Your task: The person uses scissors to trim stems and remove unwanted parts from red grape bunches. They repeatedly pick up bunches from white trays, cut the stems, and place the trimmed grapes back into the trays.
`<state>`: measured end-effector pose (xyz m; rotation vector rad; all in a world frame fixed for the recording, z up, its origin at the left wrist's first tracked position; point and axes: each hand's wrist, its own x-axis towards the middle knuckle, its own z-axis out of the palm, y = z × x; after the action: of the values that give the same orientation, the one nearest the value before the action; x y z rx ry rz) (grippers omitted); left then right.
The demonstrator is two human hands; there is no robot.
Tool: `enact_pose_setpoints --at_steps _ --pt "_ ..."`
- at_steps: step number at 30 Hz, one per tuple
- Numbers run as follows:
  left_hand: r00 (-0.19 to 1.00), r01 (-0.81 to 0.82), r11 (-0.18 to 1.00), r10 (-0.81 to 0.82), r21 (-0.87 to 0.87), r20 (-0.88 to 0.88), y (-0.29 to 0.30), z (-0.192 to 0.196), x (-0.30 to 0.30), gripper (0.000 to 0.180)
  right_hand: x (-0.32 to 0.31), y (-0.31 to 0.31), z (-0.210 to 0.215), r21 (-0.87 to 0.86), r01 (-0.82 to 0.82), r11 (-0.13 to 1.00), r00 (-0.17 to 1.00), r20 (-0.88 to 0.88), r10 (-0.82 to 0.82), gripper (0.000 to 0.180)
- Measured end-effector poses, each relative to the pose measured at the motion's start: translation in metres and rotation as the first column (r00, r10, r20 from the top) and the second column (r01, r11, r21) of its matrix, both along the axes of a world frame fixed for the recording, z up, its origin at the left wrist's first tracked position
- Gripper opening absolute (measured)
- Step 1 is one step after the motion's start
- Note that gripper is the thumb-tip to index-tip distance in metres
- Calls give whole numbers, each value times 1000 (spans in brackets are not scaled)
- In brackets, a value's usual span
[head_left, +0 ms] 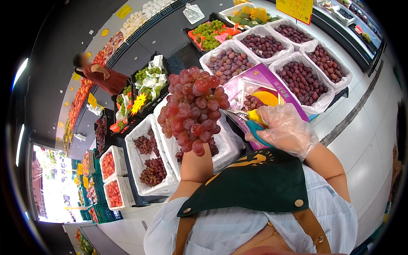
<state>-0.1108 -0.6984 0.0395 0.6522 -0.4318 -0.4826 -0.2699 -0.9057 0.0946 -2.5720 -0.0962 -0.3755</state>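
Observation:
My left forearm (pixel 198 166) rises behind a large bunch of red grapes (pixel 193 104), which is held up in front of me. The grapes hide my left hand and its fingers. My right hand (pixel 289 127), in a clear plastic glove, is closed around the handles of teal-and-yellow scissors (pixel 254 128). Their metal blades point left, and the tips are close to the right side of the bunch. Behind the scissors is a purple box (pixel 285 87) with a white inner part, some dark red grapes and a yellow shape showing on or in it.
White lined crates of dark plums (pixel 301 80) stand ahead and to the right. Lined crates of red grapes (pixel 153 172) are at left, with green grapes (pixel 151 80) beyond. A person (pixel 102 76) stands by the far left fruit shelf.

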Motion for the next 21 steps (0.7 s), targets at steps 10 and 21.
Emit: enact_pose_setpoints --at_steps 10,21 --pt "1000 12 1000 -12 16 14 -7 7 5 39 11 0 -14 928 168 333 858 -305 414 34" --pt "998 59 997 -60 56 8 -11 13 10 42 1 6 -5 228 -8 974 999 -32 16 41"
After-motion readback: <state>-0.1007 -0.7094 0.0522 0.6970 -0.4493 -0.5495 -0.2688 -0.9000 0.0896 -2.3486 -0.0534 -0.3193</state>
